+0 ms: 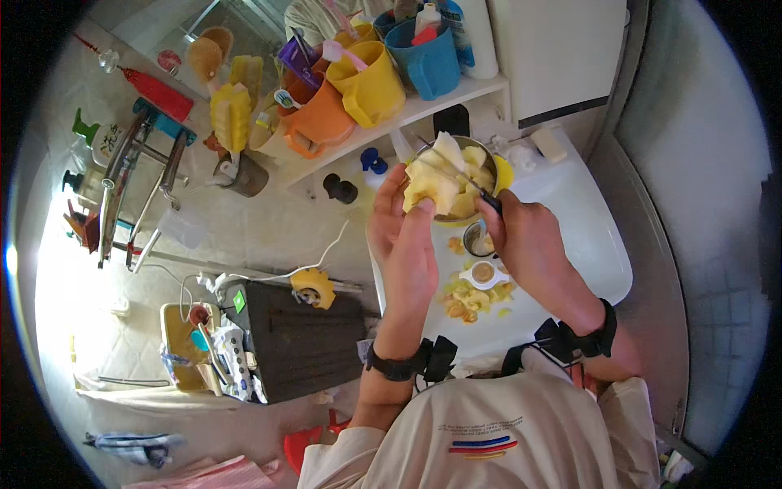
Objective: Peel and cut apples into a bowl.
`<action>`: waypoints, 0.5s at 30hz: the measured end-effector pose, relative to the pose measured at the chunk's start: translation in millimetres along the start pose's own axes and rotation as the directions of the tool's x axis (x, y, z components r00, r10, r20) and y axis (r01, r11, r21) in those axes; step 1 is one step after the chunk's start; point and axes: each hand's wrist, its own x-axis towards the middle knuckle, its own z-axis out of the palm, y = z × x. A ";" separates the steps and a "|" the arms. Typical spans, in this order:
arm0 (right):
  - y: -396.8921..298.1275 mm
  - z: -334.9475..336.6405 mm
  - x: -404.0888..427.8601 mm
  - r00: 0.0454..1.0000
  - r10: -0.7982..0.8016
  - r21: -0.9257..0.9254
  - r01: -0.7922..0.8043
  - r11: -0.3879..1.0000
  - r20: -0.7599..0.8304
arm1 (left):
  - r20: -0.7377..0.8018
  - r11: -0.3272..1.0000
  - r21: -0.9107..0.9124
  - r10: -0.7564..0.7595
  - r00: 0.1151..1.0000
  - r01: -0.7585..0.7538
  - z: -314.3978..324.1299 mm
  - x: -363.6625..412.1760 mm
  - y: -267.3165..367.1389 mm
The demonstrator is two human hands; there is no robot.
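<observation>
My left hand (403,244) holds up a large, pale yellow peeled piece of fruit or vegetable (431,183), its thumb pressed on the near side. In my right hand (528,235) is a small knife (490,200) with a dark handle, gripped close to the blade. The thin blade runs up and left across the piece; how deep it cuts cannot be made out. Just beneath is a round bowl (506,173) with yellow at its rim, holding several cut pale yellow chunks (479,164). Peelings (470,301) lie in the white washbasin (571,220) around a white drain fitting (482,275).
A small metal-rimmed round container (478,239) is below the bowl. Behind, a white shelf (391,125) carries orange (321,119), yellow (376,85) and blue (427,58) mugs. A soap bar (548,145) rests on the basin's rim. At left are a metal rack (143,159) and a dark ribbed surface (311,342).
</observation>
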 end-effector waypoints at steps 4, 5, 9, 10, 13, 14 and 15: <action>8.2 -1.0 3.6 0.997 0.075 0.047 -0.075 0.996 0.002 | 0.004 1.000 0.031 -0.006 1.000 0.006 2.8 -1.0 -1.6; 9.6 -2.0 4.4 0.996 0.085 0.083 -0.086 0.993 0.018 | 0.024 1.000 0.001 -0.022 0.999 0.022 -1.2 0.2 -2.8; 10.8 -12.1 6.1 0.996 0.082 0.189 -0.087 0.978 0.030 | 0.082 0.980 -0.169 -0.095 0.992 0.108 -11.7 4.6 -3.5; 7.5 -19.8 5.7 0.993 0.075 0.205 -0.093 0.974 0.092 | 0.080 0.980 -0.167 -0.097 0.992 0.109 -14.0 5.3 -5.0; 10.0 -19.7 5.8 0.985 0.078 0.162 -0.103 0.981 0.154 | 0.139 0.994 -0.107 -0.004 0.990 0.019 -16.7 6.6 -6.3; 11.6 -18.8 6.2 0.984 0.086 0.105 -0.103 0.989 0.157 | 0.170 0.994 -0.105 -0.001 0.985 0.019 -17.0 7.1 -5.3; 11.3 -19.4 6.8 0.984 0.086 0.106 -0.103 0.989 0.157 | 0.197 0.995 -0.102 0.004 0.980 0.017 -17.9 7.4 -4.6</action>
